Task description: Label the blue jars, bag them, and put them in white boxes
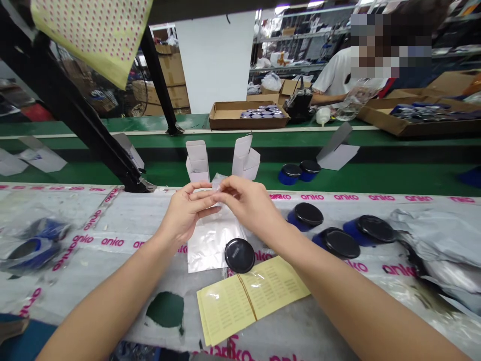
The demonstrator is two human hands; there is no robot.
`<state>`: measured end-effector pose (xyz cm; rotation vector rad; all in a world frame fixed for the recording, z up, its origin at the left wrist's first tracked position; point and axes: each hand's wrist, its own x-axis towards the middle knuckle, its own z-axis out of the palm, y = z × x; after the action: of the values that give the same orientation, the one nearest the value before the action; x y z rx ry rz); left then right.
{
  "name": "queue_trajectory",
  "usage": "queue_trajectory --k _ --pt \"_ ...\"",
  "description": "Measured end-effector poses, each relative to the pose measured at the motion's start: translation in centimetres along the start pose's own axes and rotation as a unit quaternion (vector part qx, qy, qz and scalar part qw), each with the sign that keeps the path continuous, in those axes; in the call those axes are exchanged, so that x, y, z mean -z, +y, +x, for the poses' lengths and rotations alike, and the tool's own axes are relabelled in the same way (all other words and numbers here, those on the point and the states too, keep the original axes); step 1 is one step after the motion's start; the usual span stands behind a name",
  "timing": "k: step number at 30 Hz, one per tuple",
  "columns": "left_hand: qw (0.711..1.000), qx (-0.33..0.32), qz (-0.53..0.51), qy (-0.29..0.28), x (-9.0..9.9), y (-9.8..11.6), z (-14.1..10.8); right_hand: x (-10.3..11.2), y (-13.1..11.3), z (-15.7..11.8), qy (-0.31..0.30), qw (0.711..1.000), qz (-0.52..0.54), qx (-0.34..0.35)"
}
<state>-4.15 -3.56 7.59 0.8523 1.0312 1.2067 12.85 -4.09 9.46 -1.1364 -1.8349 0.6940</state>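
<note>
Seemingly at the step of parting or opening clear film (218, 180), raised over the table (135, 205) at the far end of a flat plastic bag (205, 250). Pinching the film between thumb and curled fingers of the right hand (248, 200); holding it lightly with the left hand (186, 210), fingers loosely bent, tips meeting the right's. Hard to tell any join to the bag. Probably calling next for a steady pinch and gentle separation, well above the round black lid (239, 255).

White panel (216, 65) beside blurred, apparently metal shelves (265, 38); bright lights (314, 3) above.
</note>
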Motion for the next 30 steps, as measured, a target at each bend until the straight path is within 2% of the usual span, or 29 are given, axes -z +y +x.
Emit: queue_trajectory --k 6,9,13,15,17,19,21,23,25,27,30 --pt "0.999 -0.019 -0.005 0.031 0.1 0.0 0.4 0.3 0.8 0.1 0.031 0.998 -0.059 0.009" --pt "0.997 -0.039 -0.010 0.067 0.4 -0.1 1.0 0.9 1.1 0.1 -0.006 0.990 -0.137 -0.018" --pt "0.988 -0.131 0.028 0.082 0.8 -0.2 1.5 2.5 1.1 -1.4 -0.024 0.972 -0.228 -0.043" --pt "0.978 -0.183 0.054 0.082 0.9 0.0 1.6 3.3 0.9 -3.4 -0.068 0.978 -0.196 -0.035" --pt "0.973 -0.203 0.064 0.083 0.9 0.2 1.5 3.5 0.8 -5.7 -0.164 0.973 -0.163 -0.016" --pt "0.976 -0.193 0.066 0.077 0.9 0.4 1.4 2.9 0.7 -7.9 -0.228 0.958 -0.173 0.011" --pt "0.982 -0.167 0.068 0.062 0.8 0.3 1.4 1.9 0.5 -9.4 -0.236 0.953 -0.189 0.032" --pt "0.986 -0.139 0.074 0.051 0.7 0.0 1.3 1.3 0.1 -9.9 -0.222 0.963 -0.148 0.030" --pt "0.987 -0.129 0.083 0.042 0.6 -0.4 1.2 1.5 -0.5 -9.6 -0.205 0.978 -0.043 -0.002" --pt "0.985 -0.139 0.099 0.025 0.5 -0.8 1.0 2.1 -1.2 -8.8 -0.178 0.980 0.065 -0.055" --pt "0.973 -0.173 0.151 -0.003 0.1 -1.3 0.4 2.9 -1.8 -7.5 -0.136 0.967 0.152 -0.155"
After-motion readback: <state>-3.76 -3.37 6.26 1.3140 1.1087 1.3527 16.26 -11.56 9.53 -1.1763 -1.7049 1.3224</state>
